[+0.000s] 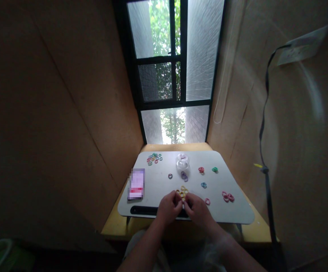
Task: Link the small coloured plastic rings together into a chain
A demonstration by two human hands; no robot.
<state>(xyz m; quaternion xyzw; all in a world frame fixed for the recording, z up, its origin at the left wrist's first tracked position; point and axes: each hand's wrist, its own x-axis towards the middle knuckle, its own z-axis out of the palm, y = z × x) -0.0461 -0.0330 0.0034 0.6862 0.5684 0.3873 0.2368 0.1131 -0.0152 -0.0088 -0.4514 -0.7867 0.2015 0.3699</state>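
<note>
Near the front edge of a white lap table (158, 189), my left hand (169, 207) and my right hand (198, 208) meet, fingertips pinched around a small yellow hair tie (183, 200) that is partly hidden. Just beyond the fingers lie more yellow hair ties (184, 188). Purple hair ties (184, 176) sit farther back, with a single dark one (170, 176) to their left. Right of my hands are a pink hair tie (207, 201), a blue group (204, 185), a red group (201, 170), a green group (215, 170) and larger pink ones (227, 196).
A clear plastic container (182, 162) stands at the back middle. Mixed-colour hair ties (154, 158) are heaped at the back left, above a phone (136, 184). A black slot (143, 210) runs along the front. Walls flank the table, and a cable (262, 124) hangs at right.
</note>
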